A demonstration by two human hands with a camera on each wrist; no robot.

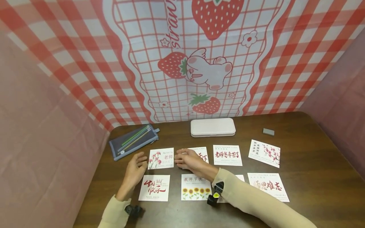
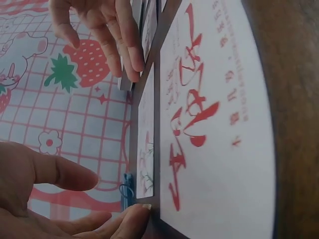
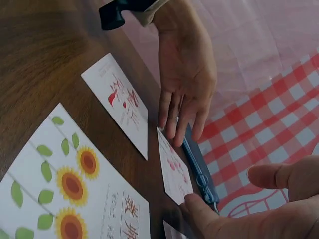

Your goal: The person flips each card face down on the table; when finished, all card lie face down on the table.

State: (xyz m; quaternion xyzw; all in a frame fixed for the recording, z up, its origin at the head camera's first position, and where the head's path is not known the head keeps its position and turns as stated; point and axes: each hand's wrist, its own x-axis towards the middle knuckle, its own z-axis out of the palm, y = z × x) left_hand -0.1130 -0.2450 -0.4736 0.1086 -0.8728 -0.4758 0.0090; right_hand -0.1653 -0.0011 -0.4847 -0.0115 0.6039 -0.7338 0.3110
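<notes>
A white card with pink carnations (image 1: 161,159) lies flat on the table between the two hands. At its left edge is my left hand (image 1: 135,169), fingers loosely bent and holding nothing. From the other side my right hand (image 1: 191,161) reaches in, fingertips near the card's right edge and thumb apart in the right wrist view. Beneath that hand, a card with red lettering (image 1: 203,154) is partly covered. Below the carnation card lies a birthday card (image 1: 154,188) with red script. A sunflower card (image 1: 196,187) lies below the right hand.
At the back left is a blue mesh pencil pouch (image 1: 134,142) with several pencils. A white case (image 1: 213,127) and a grey eraser (image 1: 268,132) sit along the back. More cards lie rightward, including a plum-blossom card (image 1: 264,153); one is partly under the right sleeve.
</notes>
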